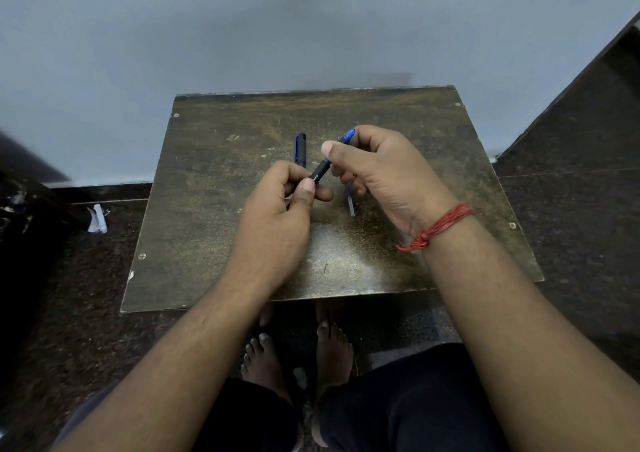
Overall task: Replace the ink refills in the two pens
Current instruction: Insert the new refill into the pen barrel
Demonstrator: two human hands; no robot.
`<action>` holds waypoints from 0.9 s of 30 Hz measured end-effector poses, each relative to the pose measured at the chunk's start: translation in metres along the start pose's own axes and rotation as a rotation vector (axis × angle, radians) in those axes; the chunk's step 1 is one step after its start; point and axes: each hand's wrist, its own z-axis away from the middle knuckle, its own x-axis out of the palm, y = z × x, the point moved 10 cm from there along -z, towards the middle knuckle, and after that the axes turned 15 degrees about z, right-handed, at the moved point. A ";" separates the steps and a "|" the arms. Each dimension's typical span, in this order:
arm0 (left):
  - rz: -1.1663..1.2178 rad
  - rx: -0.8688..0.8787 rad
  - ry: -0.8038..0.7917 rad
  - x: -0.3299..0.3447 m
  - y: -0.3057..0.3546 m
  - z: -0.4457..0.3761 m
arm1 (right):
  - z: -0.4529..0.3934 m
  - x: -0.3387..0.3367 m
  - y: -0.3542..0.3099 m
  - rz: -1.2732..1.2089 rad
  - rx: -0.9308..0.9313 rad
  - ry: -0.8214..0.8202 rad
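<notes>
Both hands hold one black and blue pen (321,171) above the small worn table (214,188). My left hand (277,212) pinches the pen's black lower part between thumb and fingers. My right hand (377,174) grips its blue upper end, whose tip sticks out past the fingers. A second pen (300,148), black with a blue clip, lies flat on the table just behind my left hand. A thin clear refill (350,202) lies on the table under my right hand, partly hidden by the fingers.
The table stands against a pale blue wall (311,29). Dark speckled floor surrounds it, with a scrap of paper (97,219) at the left. My bare feet (298,358) and knees are below the table's near edge. A red thread (437,226) circles my right wrist.
</notes>
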 end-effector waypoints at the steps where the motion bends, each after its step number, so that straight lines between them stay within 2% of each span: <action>1: -0.004 0.003 -0.001 0.000 0.001 0.000 | 0.001 0.000 -0.001 0.019 -0.001 0.011; 4: 0.006 0.007 0.004 0.000 0.002 -0.001 | 0.004 -0.006 -0.003 0.044 0.010 0.066; 6: 0.023 0.008 0.008 -0.001 0.002 -0.001 | 0.004 -0.011 -0.002 -0.077 0.031 0.090; 10: 0.032 0.009 0.010 -0.001 0.001 -0.001 | 0.003 -0.008 -0.001 -0.318 0.043 0.028; 21: 0.014 0.023 0.005 0.000 0.003 -0.001 | 0.004 -0.001 0.004 -0.308 0.095 0.060; 27: 0.020 0.030 0.014 -0.002 0.002 -0.001 | 0.002 -0.001 0.001 -0.467 0.038 -0.046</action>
